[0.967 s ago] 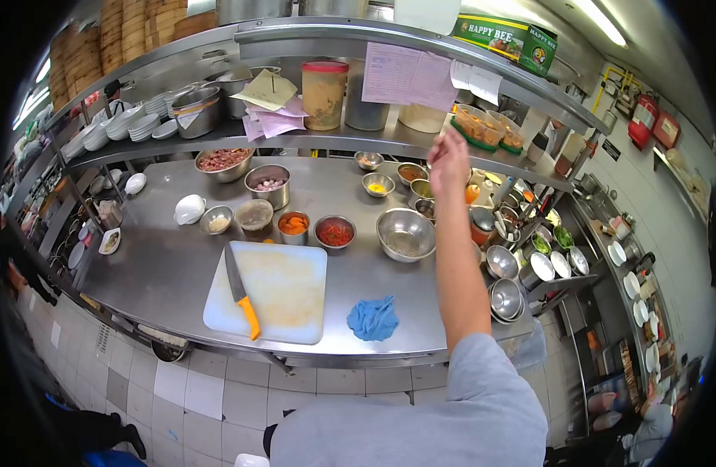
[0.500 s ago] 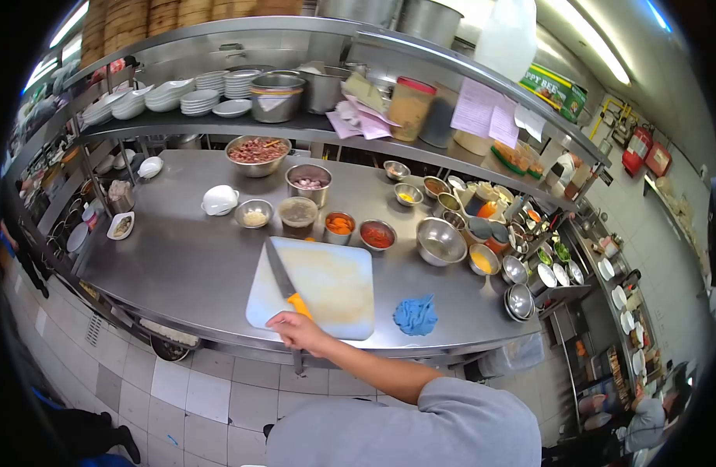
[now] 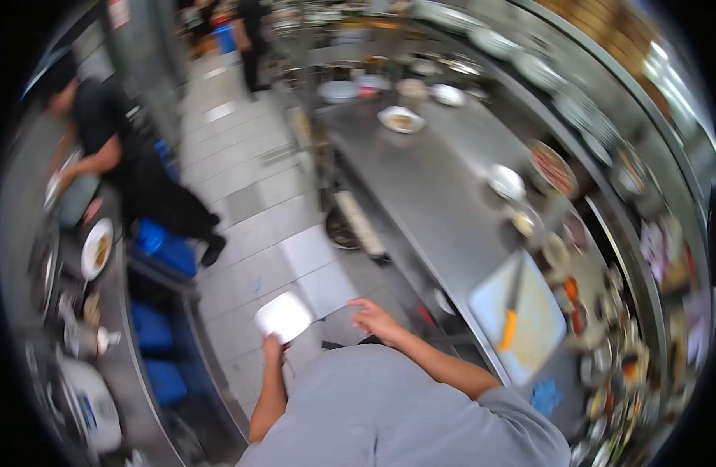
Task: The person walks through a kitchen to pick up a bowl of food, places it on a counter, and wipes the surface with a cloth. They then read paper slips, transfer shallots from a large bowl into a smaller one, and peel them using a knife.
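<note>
My left hand [image 3: 274, 349] grips the near edge of a white, square-cornered dish [image 3: 284, 317], held out over the floor; blur hides what it contains, if anything. My right hand [image 3: 376, 321] is in the air to the right of the dish, fingers loosely apart and nothing in them. Beyond it, on the steel table, lies a white cutting board [image 3: 538, 323]. A knife with a yellow handle [image 3: 508, 330] rests on that board, apart from both hands.
Bowls of ingredients, including a meat bowl [image 3: 553, 168], stand along the steel table [image 3: 420, 175]. A blue crumpled cloth or glove [image 3: 545, 397] lies by the board. At left, a co-worker [image 3: 113, 148] stands at another counter holding a plate [image 3: 98, 247]. Tiled floor [image 3: 245, 202] runs between.
The view has swung left, from the table towards the aisle. My right hand has moved off the knife and board area. My left hand, unseen before, now shows with the white dish.
</note>
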